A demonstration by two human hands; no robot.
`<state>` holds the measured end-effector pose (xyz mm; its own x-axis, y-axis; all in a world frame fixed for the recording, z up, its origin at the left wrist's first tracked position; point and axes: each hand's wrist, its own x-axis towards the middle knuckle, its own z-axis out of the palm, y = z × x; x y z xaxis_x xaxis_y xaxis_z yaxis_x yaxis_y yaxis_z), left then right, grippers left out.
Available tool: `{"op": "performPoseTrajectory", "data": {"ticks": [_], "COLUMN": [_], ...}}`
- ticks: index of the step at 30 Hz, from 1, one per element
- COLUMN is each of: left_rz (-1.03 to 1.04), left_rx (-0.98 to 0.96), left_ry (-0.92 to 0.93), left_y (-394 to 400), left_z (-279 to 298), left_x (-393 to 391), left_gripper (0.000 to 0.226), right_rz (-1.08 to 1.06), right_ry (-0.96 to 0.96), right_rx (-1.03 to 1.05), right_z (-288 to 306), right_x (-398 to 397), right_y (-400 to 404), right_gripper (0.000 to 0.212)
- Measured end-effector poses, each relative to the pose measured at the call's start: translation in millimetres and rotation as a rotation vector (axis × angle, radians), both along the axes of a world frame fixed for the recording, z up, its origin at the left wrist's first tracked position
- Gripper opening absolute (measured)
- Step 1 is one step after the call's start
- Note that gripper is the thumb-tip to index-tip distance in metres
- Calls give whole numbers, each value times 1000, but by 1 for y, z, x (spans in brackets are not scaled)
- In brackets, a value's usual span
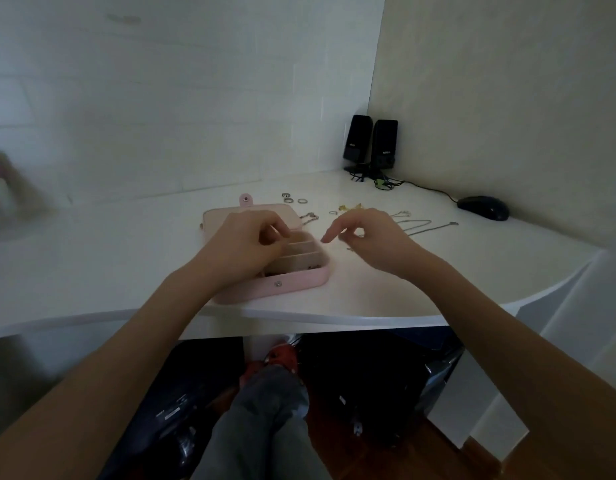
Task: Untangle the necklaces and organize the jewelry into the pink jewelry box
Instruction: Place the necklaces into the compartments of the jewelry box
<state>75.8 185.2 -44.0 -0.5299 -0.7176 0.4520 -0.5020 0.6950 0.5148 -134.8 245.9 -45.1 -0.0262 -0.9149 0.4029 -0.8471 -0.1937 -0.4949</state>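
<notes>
Centrally, the pink jewelry box (292, 284) is seen lying open on the white counter (368, 299), its lid (213, 216) folded back flat behind the divided tray. The left hand (246, 239) is held over the tray, its fingers curled with the tips drawn together above the compartment dividers; whether anything is pinched between them cannot be told. A few small dark pieces are glimpsed in the compartment just below that hand, partly hidden by the wrist. The right hand (367, 233) is held just right of the box and apart from it, palm down, fingers loosely bent and the index finger stretched toward the box — nothing is seen gripped in it. Behind the left hand, past the lid, several rings (294, 199) are laid out. Between the two hands a short chain (309, 218) trails from the lid's edge. Beyond the right hand a gold piece (349, 206) is found, and to its right silver necklaces (424, 226) are spread on the counter. Farther right a dark mouse (483, 207) is set, and in the far corner two black speakers (370, 143) are stood side by side.
</notes>
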Motion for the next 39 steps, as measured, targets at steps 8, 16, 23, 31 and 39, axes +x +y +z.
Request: {"op": "performPoseTrajectory", "data": {"ticks": [8,16,23,31,39], "left_rz": [-173,-349,-420,-416,-411], "left_rx": [78,-5,58,-16,48], "left_ry": [-62,-386,-228,-229,-216], "left_y": [-14,16,12,14,17], "left_z": [-3,-25,-42,-44,-42], "left_x": [-79,-189,-201,-203,-199], "left_gripper": [29,44,46,41,37], "right_rz": [-409,-838,-904,-893,-948], "right_ry": [-74,-105,64,218,344], "right_rx": [-98,-6,82,44,142], "right_z": [-24,-42,-45,-46,-42], "right_x": [-89,-201,-232,-227,-210], "right_y": [-2,-17,-44,-45,-36], "right_gripper": [44,43,20,20,22]}}
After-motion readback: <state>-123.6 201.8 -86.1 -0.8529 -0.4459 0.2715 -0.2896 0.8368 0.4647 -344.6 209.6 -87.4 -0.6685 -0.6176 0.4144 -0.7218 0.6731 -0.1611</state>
